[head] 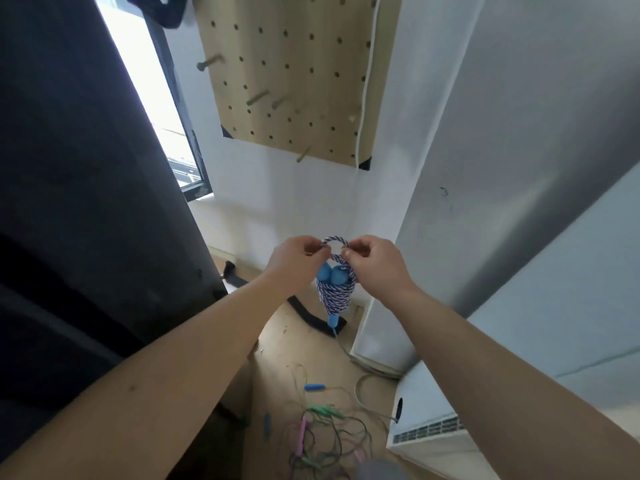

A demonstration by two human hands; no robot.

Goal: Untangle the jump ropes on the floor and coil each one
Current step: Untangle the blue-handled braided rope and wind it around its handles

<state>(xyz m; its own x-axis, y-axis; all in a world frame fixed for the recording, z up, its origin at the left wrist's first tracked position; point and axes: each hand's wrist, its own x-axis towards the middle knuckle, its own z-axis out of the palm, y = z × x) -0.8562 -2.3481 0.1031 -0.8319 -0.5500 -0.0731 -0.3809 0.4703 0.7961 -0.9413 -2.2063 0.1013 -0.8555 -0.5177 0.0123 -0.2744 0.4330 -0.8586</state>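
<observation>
Rough blue-and-white twisted cloth jump rope point(335, 293) wraps smooth, matt blue rounded handles point(333, 275) just below the fingers point(311, 247); above them hangs a pale, matt wooden pegboard point(294, 64) with wooden pegs.

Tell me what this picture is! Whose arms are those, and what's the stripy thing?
There is no robot here. A person wears a camera on their head, so you see their own two arms from above. The left hand and right hand each pinch the top loop of a blue-and-white jump rope, already wound round its blue handles. Below, on the wooden floor, lies a tangle of thin ropes with green, pink and blue handles. A pegboard hangs on the wall.
</observation>
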